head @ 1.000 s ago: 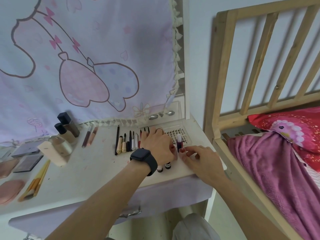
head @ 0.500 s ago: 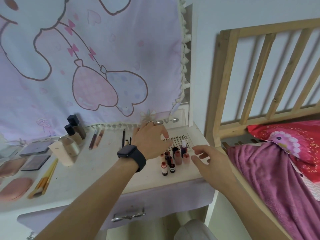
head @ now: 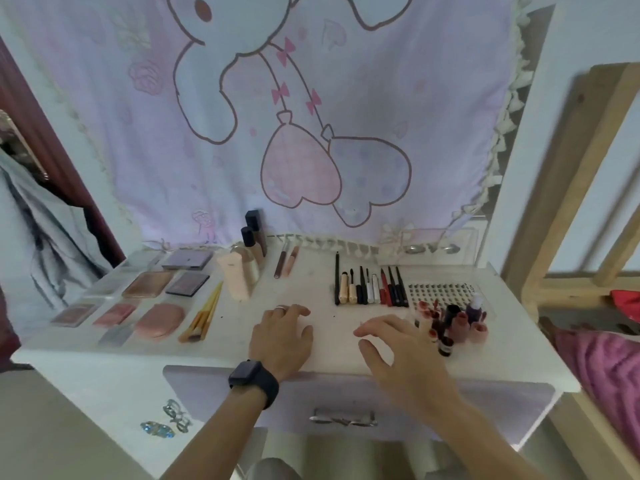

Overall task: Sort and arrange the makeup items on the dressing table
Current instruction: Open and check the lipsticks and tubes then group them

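Small bottles, blurred, sit partly behind right hand.

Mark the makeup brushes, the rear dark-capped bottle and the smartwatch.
makeup brushes [head: 207, 309]: head view, on the yellow handles.
rear dark-capped bottle [head: 254, 219]: head view, on its cap.
smartwatch [head: 246, 373]: head view, on its dark screen.

The right grip is overlapping the near left side of the small bottles, which are smearing together so that their number is not showing. Motion blur is softening the wooden bed frame. The pink blanket is running off the right edge, and the cartoon curtain is being cropped at the top. Lettering on the pencils is coming out too small to read. The far-left palettes are blurring.
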Tool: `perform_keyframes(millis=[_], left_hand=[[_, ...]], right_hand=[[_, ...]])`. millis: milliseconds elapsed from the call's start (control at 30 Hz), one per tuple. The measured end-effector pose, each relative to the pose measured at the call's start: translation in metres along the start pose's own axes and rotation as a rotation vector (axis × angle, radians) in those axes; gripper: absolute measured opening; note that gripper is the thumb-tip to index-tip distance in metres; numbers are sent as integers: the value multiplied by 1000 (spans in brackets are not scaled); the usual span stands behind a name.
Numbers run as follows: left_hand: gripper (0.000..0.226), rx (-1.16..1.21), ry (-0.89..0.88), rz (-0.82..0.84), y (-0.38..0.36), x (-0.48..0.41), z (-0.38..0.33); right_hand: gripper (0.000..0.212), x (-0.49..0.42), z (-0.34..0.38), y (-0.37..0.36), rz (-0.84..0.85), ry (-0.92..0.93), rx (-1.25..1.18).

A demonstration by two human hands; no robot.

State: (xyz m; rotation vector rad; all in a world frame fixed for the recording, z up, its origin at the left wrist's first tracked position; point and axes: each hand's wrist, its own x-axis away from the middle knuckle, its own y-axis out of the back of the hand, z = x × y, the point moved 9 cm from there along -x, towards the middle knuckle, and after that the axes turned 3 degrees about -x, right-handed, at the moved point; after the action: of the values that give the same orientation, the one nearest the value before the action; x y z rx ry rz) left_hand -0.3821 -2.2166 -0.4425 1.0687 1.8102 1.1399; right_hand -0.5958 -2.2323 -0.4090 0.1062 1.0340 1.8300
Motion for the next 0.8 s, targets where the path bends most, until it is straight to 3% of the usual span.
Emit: perform_keyframes(millis=[167, 433, 800], left_hand=[[36, -111, -61, 24, -6, -4, 16], [42, -110, -132, 19, -10, -61, 14], [46, -477, -62, -41, -15, -130, 11]], right_hand=[[33, -23, -10, -61, 103, -8, 225], [54, -38, -32, -83, 109, -59, 411], [52, -39, -30, -83, 93, -65, 389]])
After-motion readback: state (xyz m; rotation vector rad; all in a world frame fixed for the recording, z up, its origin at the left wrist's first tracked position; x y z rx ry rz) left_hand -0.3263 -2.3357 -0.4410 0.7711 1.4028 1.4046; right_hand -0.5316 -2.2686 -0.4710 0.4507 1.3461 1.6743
